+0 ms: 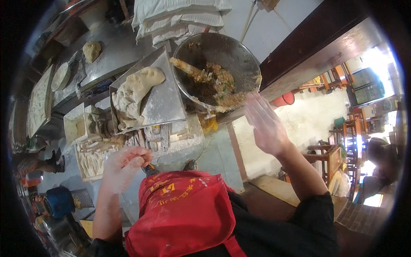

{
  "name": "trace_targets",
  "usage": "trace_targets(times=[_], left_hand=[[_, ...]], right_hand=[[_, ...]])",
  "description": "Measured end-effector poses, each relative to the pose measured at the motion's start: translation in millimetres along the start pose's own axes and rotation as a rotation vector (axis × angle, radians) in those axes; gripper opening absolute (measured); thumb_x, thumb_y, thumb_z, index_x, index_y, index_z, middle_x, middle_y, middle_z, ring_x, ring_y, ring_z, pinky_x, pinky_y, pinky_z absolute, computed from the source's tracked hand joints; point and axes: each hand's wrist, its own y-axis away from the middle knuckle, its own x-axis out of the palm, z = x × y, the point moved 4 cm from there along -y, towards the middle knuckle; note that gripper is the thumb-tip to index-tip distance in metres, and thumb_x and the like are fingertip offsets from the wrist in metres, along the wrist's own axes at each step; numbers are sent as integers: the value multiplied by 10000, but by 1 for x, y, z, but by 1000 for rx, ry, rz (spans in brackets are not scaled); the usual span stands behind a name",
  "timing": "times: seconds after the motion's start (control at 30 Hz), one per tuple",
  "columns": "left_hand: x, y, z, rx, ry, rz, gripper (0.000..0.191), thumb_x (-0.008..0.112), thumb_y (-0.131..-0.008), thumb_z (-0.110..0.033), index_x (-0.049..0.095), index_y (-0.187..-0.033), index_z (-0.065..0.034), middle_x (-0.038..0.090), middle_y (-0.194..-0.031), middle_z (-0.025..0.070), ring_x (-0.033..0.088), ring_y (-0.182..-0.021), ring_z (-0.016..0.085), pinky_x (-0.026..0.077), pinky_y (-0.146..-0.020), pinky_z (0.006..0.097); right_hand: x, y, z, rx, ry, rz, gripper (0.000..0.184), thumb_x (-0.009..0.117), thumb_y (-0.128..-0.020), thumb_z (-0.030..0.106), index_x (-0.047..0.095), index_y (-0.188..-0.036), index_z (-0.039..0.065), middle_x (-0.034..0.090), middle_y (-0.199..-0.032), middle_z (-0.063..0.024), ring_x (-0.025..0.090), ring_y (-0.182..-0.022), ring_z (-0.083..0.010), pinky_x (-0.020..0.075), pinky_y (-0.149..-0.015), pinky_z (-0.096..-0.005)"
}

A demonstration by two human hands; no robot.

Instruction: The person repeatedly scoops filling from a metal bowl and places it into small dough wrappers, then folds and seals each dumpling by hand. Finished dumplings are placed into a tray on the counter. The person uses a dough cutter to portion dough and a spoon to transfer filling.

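My floury left hand (pixel 123 165) is raised in front of the red apron (pixel 183 208), its fingers half curled. Nothing shows in it. My right hand (pixel 265 125) is held flat, fingers stretched out, by the near right rim of a large metal bowl (pixel 192 51). In the bowl lies a minced filling (pixel 223 80) flecked with green. A thick stick-like tool (pixel 189 69), coated with filling, leans in it. Left of the bowl, a pale lump of dough (pixel 136 93) rests on a floured metal tray (pixel 163 102).
White sacks (pixel 183 16) are stacked behind the bowl. A smaller dough piece (pixel 91 51) sits on the metal counter (pixel 112 48). Lower left stands a box of long dough pieces (pixel 93 163). A dark ledge (pixel 308 38) runs along the right, with wooden chairs (pixel 327 157) beyond.
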Motion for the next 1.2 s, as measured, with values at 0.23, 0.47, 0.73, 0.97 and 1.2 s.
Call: trace_targets(times=[0.23, 0.47, 0.73, 0.97, 1.2], left_hand=[[-40, 3, 19, -81, -7, -88, 269, 600, -986, -161, 632, -1178, 25, 693, -1062, 124, 656, -927, 164, 530, -852, 307], [-85, 20, 20, -192, -47, -56, 325, 619, -983, -234, 642, -1181, 23, 687, -1086, 104, 641, -969, 165, 516, -868, 316], [-158, 72, 48, -221, 74, -213, 295, 629, -976, -199, 642, -1157, 33, 684, -1093, 109, 652, -979, 187, 527, -872, 334], [-192, 87, 60, -225, 109, -303, 268, 618, -976, -173, 635, -1141, 37, 697, -1040, 120, 667, -923, 192, 541, -831, 334], [-172, 64, 69, -238, 81, -133, 267, 628, -971, -161, 628, -1162, 26, 694, -1053, 102, 662, -943, 181, 537, -843, 326]], right_hand=[[39, 51, 8, 837, -1151, 254, 362, 589, -799, -8, 718, -1134, 34, 697, -1173, -178, 616, -1199, -305, 471, -1038, -385], [54, 14, 51, 469, -652, 591, 324, 690, -817, 36, 696, -1137, -13, 700, -1177, -162, 633, -1173, -267, 503, -991, -379], [92, -73, 117, 1217, -2038, 464, 568, 487, -858, 140, 472, -1366, -114, 586, -1337, -214, 587, -1221, -310, 471, -1011, -363], [29, -128, 84, 460, -622, 68, 346, 469, -958, 67, 594, -1262, -40, 689, -1117, -167, 674, -1002, -210, 509, -954, -356], [40, -141, 93, 497, -229, 53, 483, 475, -843, -13, 436, -1312, -122, 511, -1321, -335, 525, -1244, -403, 372, -1102, -460]])
